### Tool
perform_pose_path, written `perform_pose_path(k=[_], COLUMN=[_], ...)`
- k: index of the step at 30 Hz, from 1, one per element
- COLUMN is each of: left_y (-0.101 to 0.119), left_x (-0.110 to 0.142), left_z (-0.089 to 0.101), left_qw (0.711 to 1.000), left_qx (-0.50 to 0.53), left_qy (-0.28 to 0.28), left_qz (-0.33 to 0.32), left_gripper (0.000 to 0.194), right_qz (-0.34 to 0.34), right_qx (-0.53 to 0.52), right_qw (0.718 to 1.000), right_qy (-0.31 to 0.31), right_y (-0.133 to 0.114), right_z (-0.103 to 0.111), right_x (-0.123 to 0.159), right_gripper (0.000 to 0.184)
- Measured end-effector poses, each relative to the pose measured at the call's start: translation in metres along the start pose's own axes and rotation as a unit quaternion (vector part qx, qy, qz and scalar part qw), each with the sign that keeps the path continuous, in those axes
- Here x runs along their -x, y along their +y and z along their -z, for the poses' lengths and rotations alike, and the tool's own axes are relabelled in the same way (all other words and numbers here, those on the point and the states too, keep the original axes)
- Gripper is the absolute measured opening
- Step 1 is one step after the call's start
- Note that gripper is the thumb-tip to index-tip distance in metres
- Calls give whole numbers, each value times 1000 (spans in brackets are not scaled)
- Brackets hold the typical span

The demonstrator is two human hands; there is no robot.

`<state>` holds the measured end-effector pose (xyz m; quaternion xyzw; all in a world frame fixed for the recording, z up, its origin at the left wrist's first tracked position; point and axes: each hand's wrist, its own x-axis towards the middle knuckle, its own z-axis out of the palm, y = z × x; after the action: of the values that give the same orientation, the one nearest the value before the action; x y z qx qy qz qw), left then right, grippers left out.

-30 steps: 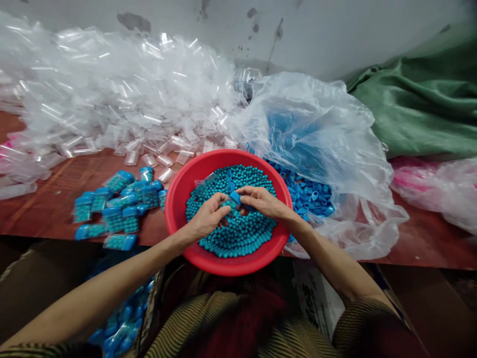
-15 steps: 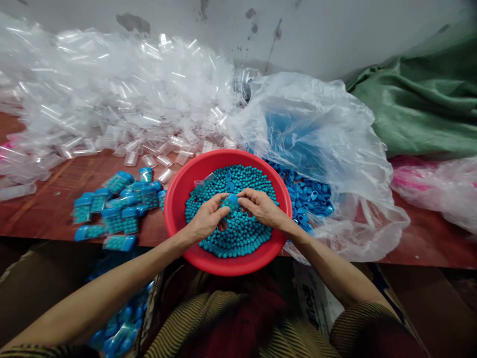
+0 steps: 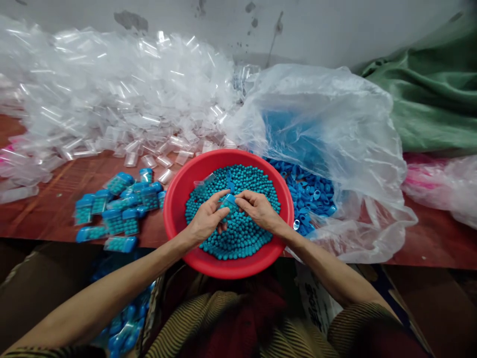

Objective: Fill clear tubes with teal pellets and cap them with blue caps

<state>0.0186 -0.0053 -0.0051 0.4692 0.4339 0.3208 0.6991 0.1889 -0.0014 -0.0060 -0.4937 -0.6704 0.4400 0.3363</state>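
Observation:
Over a red plastic basin [image 3: 174,209] filled with turquoise beads [image 3: 236,243], my left hand [image 3: 204,217] grips a small clear plastic container [image 3: 227,205] between thumb and fingers. A blue cap sits at the container's top, and the fingers of my right hand [image 3: 260,210] are pinched at its right edge. Some turquoise beads show through the container's wall. One loose blue cap [image 3: 230,185] and an uncapped clear container [image 3: 204,181] lie on the beads behind my hands. My left fingers partly cover the held container.
Filled, blue-capped containers [image 3: 112,221] lie in a group left of the basin. Behind them rises a large heap of clear containers [image 3: 122,99]. Blue caps [image 3: 313,196] spill from a clear plastic bag [image 3: 357,129] at right. Below the table's edge sit more blue-capped containers [image 3: 124,323].
My hands stay over the basin with the same container, which has tilted slightly. The view has shifted a little, and the clear bag at right appears more spread out.

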Motion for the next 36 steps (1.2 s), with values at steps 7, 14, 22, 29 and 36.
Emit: perform_pose_path(k=[7,14,22,29,36], left_y=[1,2,4,2,0], left_x=[-2,-1,2,0,2], left_z=[-1,-2,5,4,-4], left_qw=[999,999,999,998,999], left_qx=[-4,26,5,-49,-45], left_qy=[37,24,35,-32,12], left_qz=[-6,-4,-26,-23,-23], left_gripper=[59,50,45,43,41], right_qz=[17,92,11,-67,55], right_qx=[68,134,-24,-142,124], right_qw=[997,984,996,988,991], right_qy=[41,73,-87,-9,-10], right_y=[-6,-3,-7,-1,-14], right_z=[-7,-16,12,17,1], right_x=[1,9,0,-6,7], right_gripper=[24,24,27,39,22])
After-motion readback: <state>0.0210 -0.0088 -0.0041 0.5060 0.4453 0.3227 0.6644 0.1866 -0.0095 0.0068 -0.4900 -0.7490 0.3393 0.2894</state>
